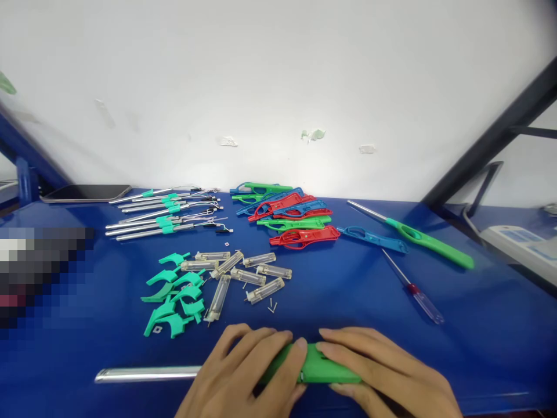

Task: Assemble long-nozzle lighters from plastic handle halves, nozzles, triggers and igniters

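Note:
Both of my hands are closed around a green long-necked lighter (pixel 326 367) low in the head view, close to the table's front edge. My left hand (pixel 248 371) wraps the part nearest the metal tube (pixel 148 374), which sticks out to the left. Around the handle's right end, my right hand (pixel 391 368) grips with fingers on top and thumb below. Much of the handle is hidden under my fingers. Beyond my hands lie several clear fuel cartridges (pixel 265 290), a few small screws (pixel 272 306) and several teal triggers (pixel 176 322).
Metal tubes with wires (pixel 152 223) lie at back left beside a phone (pixel 87 193). Red, blue and green handle shells (pixel 304 237) are piled at back centre. On the right are a whole green lighter (pixel 439 247), a blue shell (pixel 374 239) and a screwdriver (pixel 420 299).

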Demonstrator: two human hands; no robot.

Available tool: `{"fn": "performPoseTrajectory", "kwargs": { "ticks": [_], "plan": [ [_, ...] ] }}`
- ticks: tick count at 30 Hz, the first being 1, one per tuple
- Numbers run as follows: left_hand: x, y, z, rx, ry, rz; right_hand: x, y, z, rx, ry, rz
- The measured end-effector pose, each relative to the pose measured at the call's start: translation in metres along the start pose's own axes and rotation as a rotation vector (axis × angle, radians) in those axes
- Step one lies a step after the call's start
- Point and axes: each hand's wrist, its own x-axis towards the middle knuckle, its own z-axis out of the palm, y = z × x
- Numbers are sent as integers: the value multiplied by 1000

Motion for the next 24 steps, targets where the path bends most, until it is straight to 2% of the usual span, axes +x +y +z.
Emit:
{"fn": "performPoseTrajectory", "kwargs": {
  "ticks": [5, 11, 14, 18, 24],
  "plan": [
    [0, -2, -1, 14, 4, -10, -5, 5, -1, -51, -75, -34],
    [-19, -9, 5, 50, -28, 52, 0, 4, 1, -67, -136, -28],
    [-28, -11, 8, 65, -54, 54, 3, 1, 1, -70, -126, -25],
    [-32, -13, 9, 57, -57, 59, 1, -4, 2, -96, -107, 60],
    [-27, -10, 6, 81, 39, 74, -5, -7, 4, -123, 20, 157]
  ]
}}
